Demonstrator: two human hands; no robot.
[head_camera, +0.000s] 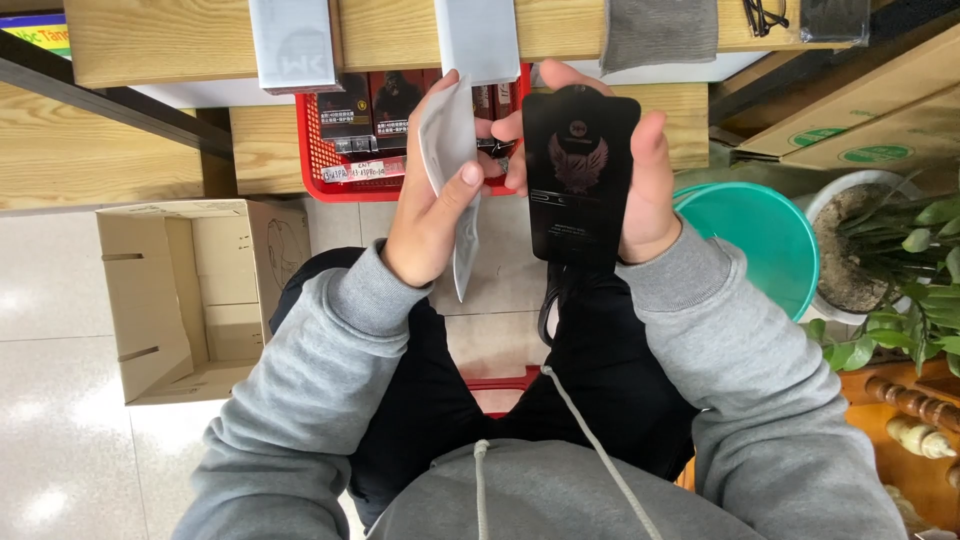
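Seated person, grey sweatshirt, both hands up in front of chest, above lap.

Right hand (640, 185): closed round a flat black rectangular retail card/package w/ a hang-hole at top (580, 175). Fingers wrap its right edge, thumb tip shows at the top-left corner. Card faces the camera, prob. so the printed front can be read or checked. Long axis runs near–far in view, hang-hole end pointing away from the body toward the bench, bottom end toward the lap. Roughly upright, slight tilt at most.

Left hand (430, 210): closed on a thin grey-silver flat pouch/sleeve (450, 150), thumb pressed on its face, fingers behind. Pouch seen partly edge-on, curved a bit; long axis also near–far, its narrow lower tip sticking out below the palm toward the lap. Held just beside the card, the two near touching at the top – looks like one belongs w/ the other, but can't tell if one goes into the other.

Around: red plastic mesh basket (320, 160) w/ more dark packages sits just beyond the hands, under the light wooden bench (160, 40). Open cardboard box (190, 300) on the floor at left. Teal round plastic lid/stool top (770, 240) and potted plant (880, 250) at right.
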